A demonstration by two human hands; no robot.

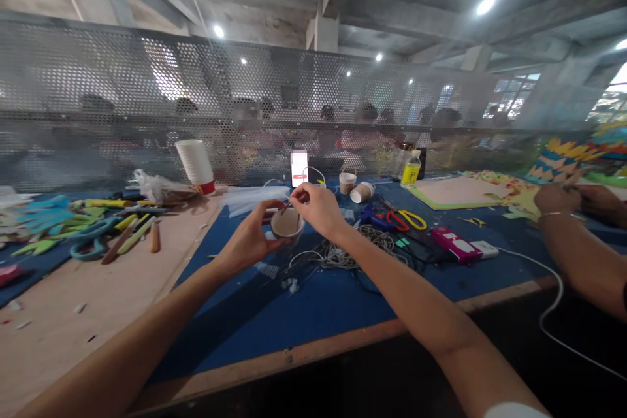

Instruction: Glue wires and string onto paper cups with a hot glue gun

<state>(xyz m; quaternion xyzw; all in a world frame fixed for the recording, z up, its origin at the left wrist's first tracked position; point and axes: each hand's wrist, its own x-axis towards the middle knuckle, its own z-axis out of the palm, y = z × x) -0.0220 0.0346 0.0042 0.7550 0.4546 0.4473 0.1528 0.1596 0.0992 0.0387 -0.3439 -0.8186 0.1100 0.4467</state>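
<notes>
A paper cup [287, 225] is held above the blue table, its opening tilted toward me. My left hand [249, 235] grips it from the left, with fingers and thumb around its side. At the cup's upper right rim, my right hand [313, 206] is closed in a pinch; a thin dark strand or stick shows near its fingertips, too small to name. Beyond my hands a phone [299, 168] with a lit screen stands upright. Two more small cups are on the table, one upright [347, 183] and one lying on its side [362, 192].
Tangled cord [365, 248], a blue glue gun [375, 217] and scissors [414, 219] lie right of my hands. A cup stack [196, 166] leans at back left. At far right, another person's hands [558, 199] hold a colourful paper piece.
</notes>
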